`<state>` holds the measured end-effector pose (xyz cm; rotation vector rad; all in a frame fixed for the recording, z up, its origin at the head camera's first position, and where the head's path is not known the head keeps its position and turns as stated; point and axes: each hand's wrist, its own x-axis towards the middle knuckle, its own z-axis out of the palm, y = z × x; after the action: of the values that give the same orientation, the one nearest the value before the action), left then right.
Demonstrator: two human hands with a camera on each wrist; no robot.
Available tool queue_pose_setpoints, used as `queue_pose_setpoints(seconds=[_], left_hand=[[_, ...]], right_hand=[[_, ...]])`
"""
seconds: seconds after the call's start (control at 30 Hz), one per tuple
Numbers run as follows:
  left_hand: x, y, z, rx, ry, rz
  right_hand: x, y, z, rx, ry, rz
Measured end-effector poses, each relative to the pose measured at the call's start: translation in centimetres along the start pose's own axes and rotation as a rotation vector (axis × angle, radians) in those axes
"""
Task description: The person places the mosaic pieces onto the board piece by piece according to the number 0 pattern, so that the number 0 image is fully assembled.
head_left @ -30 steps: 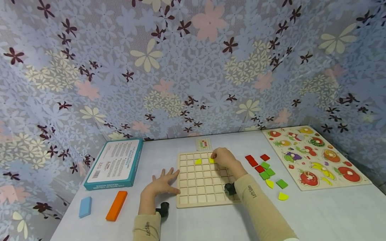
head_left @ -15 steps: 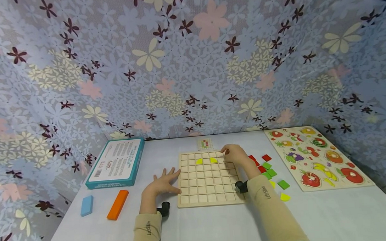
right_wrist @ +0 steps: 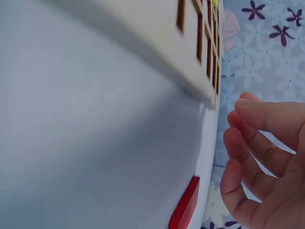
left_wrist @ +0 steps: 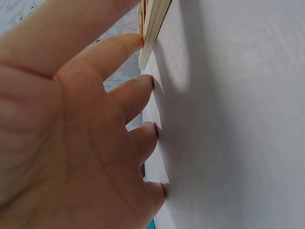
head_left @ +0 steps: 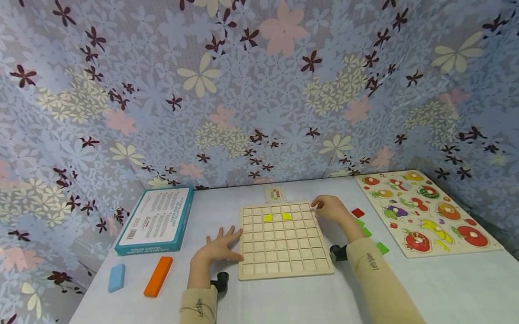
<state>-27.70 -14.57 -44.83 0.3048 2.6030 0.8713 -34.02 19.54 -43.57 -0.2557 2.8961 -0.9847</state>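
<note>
Holding two yellow pieces [head_left: 267, 218] in separate cells [head_left: 280, 235], the gridded board [head_left: 286, 276] touches the spread left hand [head_left: 217, 247]; right hand [head_left: 330, 209] empty.

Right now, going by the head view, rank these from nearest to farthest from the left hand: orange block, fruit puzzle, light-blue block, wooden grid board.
1. Wooden grid board: immediately beside the left hand, on its right.
2. Orange block: left of the hand.
3. Light-blue block: farther left.
4. Fruit puzzle: far right.
</note>
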Motion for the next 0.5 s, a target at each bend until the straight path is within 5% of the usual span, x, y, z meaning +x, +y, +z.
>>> queue_pose_setpoints(seconds=[0.5], left_hand=[[-0.1, 0.1, 0.1, -0.015, 0.0, -0.004]], right_hand=[[-0.8, 2.4, -1.0, -0.009, 0.011, 0.009]])
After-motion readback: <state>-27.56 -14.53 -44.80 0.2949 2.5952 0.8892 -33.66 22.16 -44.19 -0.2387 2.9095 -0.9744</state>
